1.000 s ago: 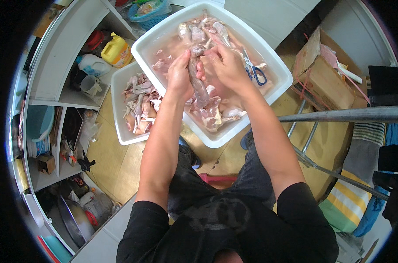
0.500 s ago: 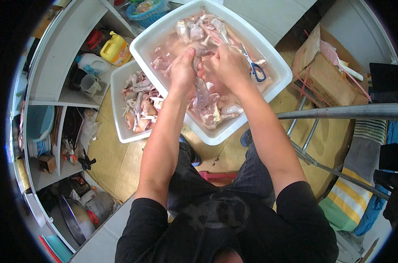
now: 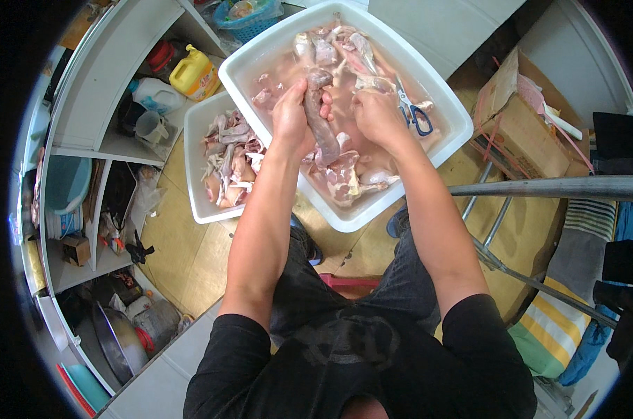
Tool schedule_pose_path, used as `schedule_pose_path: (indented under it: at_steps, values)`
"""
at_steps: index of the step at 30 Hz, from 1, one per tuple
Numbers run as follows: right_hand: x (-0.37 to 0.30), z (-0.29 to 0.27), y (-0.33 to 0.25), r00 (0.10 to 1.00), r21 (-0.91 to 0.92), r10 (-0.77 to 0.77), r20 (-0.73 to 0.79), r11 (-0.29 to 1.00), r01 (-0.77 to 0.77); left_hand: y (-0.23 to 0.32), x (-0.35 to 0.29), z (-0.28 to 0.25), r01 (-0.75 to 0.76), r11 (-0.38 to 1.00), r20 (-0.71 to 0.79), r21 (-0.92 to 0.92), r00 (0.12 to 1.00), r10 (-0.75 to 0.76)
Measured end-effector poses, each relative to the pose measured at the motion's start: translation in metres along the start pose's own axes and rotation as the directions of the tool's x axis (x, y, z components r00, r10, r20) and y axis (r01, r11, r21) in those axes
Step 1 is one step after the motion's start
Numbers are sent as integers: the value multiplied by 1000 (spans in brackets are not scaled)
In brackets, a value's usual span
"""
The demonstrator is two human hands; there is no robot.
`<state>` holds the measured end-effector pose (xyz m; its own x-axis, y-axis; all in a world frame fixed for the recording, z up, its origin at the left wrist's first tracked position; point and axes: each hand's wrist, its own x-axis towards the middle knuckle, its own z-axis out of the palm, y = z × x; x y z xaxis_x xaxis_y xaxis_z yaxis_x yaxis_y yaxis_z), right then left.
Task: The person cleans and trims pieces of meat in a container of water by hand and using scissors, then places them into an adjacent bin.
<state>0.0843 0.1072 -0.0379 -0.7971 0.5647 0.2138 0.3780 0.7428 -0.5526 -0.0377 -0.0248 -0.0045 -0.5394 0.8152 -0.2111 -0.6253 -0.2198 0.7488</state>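
Observation:
My left hand (image 3: 293,115) is closed around a long, grey-pink raw poultry neck (image 3: 321,126), thicker and rounded at its far end. It is held over a large white tub (image 3: 241,72) of pinkish water and raw poultry pieces (image 3: 348,174). To its right, my right hand (image 3: 378,115) has its fingers curled in just above the water; whatever is between them is hidden. Blue-handled scissors (image 3: 418,120) lean inside the tub's right side, close to that hand. A second white tub (image 3: 198,199), lower left, holds more raw poultry pieces (image 3: 229,157).
Shelves on the left hold a yellow jug (image 3: 193,73), a white jug (image 3: 156,96) and a metal basin (image 3: 121,342). A blue basket (image 3: 250,24) stands behind the big tub. On the right are a cardboard box (image 3: 515,119) and a metal tube frame (image 3: 554,187).
My right hand has drawn away from the neck to the right, so the gap between my hands is wider. The neck shows more fully in my left hand. The whole view has shifted slightly.

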Motion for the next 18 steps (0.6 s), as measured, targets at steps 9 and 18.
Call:
schedule_pose_path:
  at_steps: [9,18]
  values:
    - [-5,-15,-44,983,242,-114,-146,959,147,-12,10,2,25,995,20,-101,1000,-23]
    - [-2,-7,-43,994,272,-105,-32,956,110,-18,3,19,-28,998,-6,-51,1000,28]
